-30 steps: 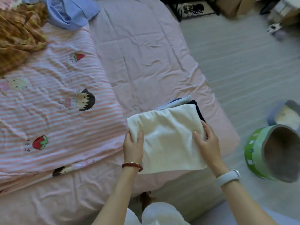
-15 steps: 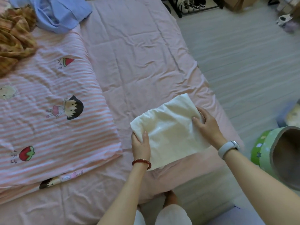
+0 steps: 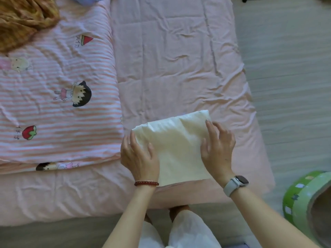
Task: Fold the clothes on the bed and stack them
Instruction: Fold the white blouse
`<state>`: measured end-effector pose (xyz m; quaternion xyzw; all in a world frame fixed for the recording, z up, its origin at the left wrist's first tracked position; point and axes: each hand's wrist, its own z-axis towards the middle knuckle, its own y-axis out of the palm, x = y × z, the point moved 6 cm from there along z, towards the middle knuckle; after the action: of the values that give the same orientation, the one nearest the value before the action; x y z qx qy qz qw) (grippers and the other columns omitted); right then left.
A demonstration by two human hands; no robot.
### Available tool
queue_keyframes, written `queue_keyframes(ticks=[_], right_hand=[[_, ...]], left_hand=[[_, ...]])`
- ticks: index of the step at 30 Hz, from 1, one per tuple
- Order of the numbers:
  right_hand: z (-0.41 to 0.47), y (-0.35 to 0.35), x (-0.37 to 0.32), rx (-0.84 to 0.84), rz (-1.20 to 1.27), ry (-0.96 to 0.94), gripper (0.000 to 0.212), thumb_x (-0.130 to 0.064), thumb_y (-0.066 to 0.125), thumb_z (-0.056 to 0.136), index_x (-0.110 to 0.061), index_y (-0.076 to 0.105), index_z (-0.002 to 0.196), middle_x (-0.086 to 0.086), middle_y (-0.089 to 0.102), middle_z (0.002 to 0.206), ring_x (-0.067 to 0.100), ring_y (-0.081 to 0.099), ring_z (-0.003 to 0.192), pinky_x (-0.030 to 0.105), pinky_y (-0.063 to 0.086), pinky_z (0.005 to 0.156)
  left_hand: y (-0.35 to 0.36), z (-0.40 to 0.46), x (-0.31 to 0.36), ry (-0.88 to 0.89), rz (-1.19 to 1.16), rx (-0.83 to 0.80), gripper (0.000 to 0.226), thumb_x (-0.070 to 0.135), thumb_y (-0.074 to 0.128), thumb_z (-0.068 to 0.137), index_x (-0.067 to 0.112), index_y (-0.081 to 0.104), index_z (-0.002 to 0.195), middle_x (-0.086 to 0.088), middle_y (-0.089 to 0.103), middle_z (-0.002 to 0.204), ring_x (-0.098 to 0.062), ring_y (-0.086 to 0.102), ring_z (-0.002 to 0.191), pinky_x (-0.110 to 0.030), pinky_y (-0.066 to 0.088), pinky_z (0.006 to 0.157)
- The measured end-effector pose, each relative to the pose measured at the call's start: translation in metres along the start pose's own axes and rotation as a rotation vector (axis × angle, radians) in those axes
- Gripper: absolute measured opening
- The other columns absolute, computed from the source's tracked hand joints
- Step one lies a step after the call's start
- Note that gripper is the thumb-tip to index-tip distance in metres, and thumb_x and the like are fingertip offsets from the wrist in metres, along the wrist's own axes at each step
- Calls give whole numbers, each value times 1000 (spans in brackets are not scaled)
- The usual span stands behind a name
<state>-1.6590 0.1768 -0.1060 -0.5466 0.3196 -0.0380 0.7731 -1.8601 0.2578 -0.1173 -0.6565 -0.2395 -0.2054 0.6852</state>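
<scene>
A folded cream garment (image 3: pixel 176 149) lies on the pink bed (image 3: pixel 179 59), near its near edge and right of a striped cartoon quilt (image 3: pixel 53 104). The left hand (image 3: pixel 139 158) grips the garment's left edge, fingers reaching around the far-left corner and thumb pressed on top. The right hand (image 3: pixel 217 149) rests on the right edge with fingers spread and nearly straight; whether the thumb tucks beneath is not clear.

Risk, as a judgement: the bundle sits close to the mattress edge, so a careless tug toward the person could slide it off, and uneven pressure from the two hands could let the layers spring open.

The garment is roughly rectangular. Its long axis runs from near-left to far-right, the far edge tilted up toward the right.

An unfolded mustard plaid garment (image 3: pixel 23 18) waits at the far left corner.
</scene>
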Motion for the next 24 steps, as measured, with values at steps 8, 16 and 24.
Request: queue_keyframes(ticks=[8,16,24], right_hand=[[18,65,-21,-343,-233,-274,47,-33,35,90,-19,56,130,16,45,141,41,37,132,68,19,103],[18,110,13,-403,-194,-263,51,-43,36,88,-26,51,133,13,41,144,38,31,136,71,18,100],[10,120,25,-418,-168,-266,52,-44,35,87,-28,42,136,12,39,146,32,18,138,68,12,104]], left_hand=[[64,5,17,427,362,-244,53,29,57,84,21,47,136,-16,35,146,-44,28,135,-65,23,105],[109,7,-8,436,385,-272,52,39,39,88,23,45,137,-16,36,146,-40,31,135,-55,27,109],[120,-3,-15,426,382,-274,52,39,37,88,26,25,138,-15,27,150,-41,27,136,-55,22,111]])
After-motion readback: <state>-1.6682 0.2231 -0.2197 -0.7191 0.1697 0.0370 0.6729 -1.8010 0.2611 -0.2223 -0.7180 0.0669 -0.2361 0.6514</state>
